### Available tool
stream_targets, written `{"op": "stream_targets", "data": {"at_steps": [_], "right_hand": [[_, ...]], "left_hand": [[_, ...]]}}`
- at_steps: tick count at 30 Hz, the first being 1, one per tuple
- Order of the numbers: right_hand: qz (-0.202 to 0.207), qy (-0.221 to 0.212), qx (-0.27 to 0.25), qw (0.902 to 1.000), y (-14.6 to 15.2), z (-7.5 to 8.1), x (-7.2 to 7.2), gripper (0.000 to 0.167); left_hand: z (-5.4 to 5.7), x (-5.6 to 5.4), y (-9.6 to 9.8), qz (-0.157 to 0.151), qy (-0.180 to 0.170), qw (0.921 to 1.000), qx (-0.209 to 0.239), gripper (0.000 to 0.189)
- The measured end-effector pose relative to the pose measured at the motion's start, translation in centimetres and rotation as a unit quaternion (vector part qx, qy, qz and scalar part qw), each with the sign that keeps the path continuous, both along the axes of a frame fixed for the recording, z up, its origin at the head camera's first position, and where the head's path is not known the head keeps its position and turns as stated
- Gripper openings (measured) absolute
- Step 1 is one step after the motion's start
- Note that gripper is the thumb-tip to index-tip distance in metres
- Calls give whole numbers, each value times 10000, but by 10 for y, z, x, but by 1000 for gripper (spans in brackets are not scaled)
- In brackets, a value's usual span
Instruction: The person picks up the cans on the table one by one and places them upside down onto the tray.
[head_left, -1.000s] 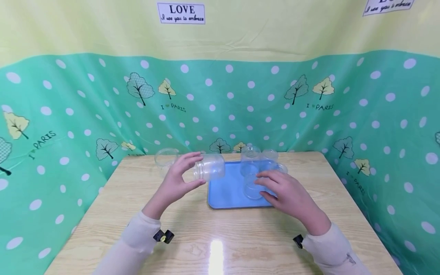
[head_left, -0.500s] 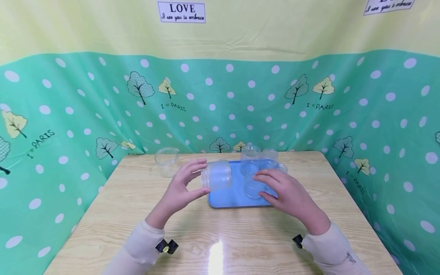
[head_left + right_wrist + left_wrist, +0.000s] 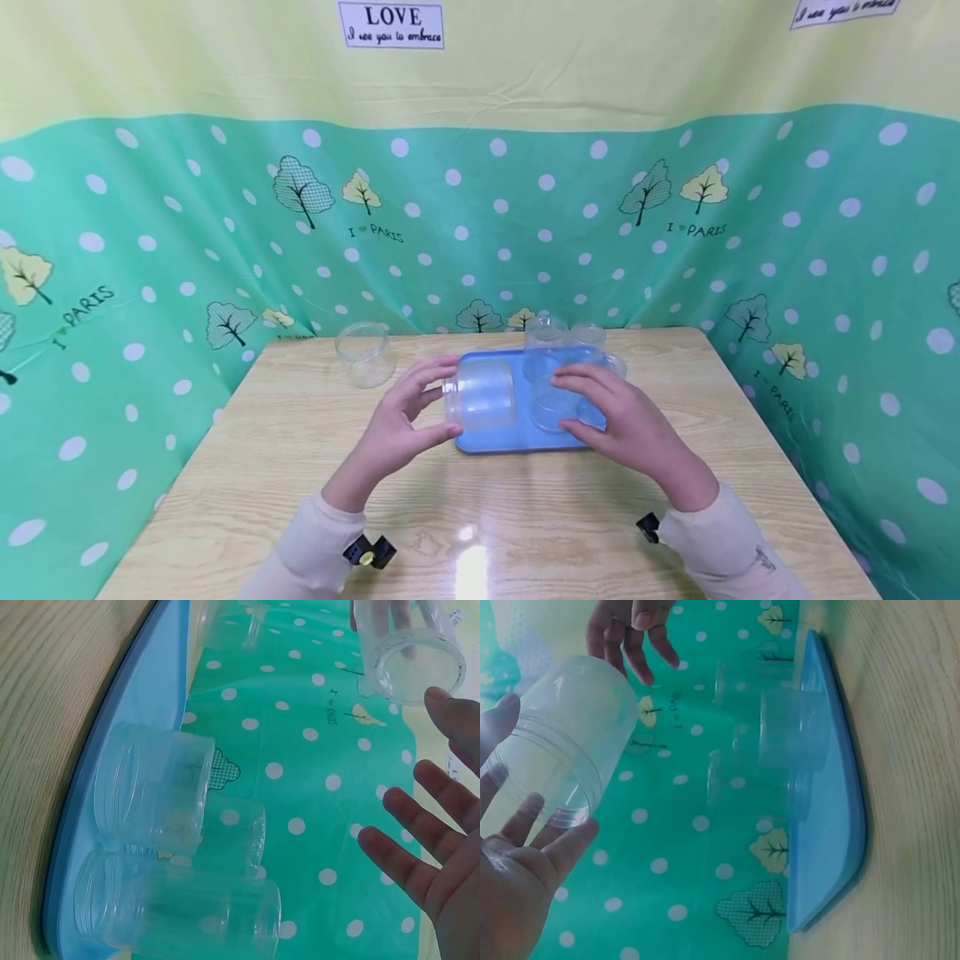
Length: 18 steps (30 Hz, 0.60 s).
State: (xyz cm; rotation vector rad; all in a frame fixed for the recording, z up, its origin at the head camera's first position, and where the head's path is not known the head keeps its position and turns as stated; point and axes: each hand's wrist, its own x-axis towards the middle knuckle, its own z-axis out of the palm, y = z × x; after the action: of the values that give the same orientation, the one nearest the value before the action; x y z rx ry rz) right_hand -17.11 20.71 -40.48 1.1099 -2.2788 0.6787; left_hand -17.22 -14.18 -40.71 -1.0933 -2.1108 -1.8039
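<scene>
In the head view my left hand [image 3: 401, 417] holds a clear plastic jar [image 3: 487, 396] on its side above the blue tray [image 3: 487, 440]. The fingers and thumb grip it round its threaded neck, with the mouth facing the palm; the left wrist view shows this jar [image 3: 604, 712] from the neck side. My right hand [image 3: 626, 417] hovers at the tray's right part, fingers loosely bent and holding nothing. Several clear jars stand mouth down on the tray, including a short one [image 3: 154, 787] and a tall one [image 3: 187, 911]. My right hand hides part of them.
Another clear jar [image 3: 365, 357] stands upright at the back left of the wooden table [image 3: 300, 417]. A green and yellow patterned curtain [image 3: 465, 208] hangs behind the table and along both sides.
My left hand has brought the jar to the right and nearer to me, over the tray, uncovering the jar at the back left. The right hand has stayed nearly still.
</scene>
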Motion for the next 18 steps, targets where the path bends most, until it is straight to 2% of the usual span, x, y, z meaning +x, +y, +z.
{"op": "stream_targets", "data": {"at_steps": [4, 12, 15, 18], "right_hand": [[162, -200, -242, 9994, -2, 0, 1, 65], [293, -888, -523, 9942, -6, -1, 5, 73], [441, -1061, -732, 9907, -8, -4, 6, 77], [753, -1358, -977, 9830, -12, -8, 6, 79]], "left_hand": [[-1, 3, 2, -113, 65, 9999, -1, 70], [-7, 5, 9, -343, 44, 9994, 37, 70], [-8, 6, 10, -346, 4, 9994, 20, 69], [-10, 8, 10, -310, -39, 9995, 0, 69]]}}
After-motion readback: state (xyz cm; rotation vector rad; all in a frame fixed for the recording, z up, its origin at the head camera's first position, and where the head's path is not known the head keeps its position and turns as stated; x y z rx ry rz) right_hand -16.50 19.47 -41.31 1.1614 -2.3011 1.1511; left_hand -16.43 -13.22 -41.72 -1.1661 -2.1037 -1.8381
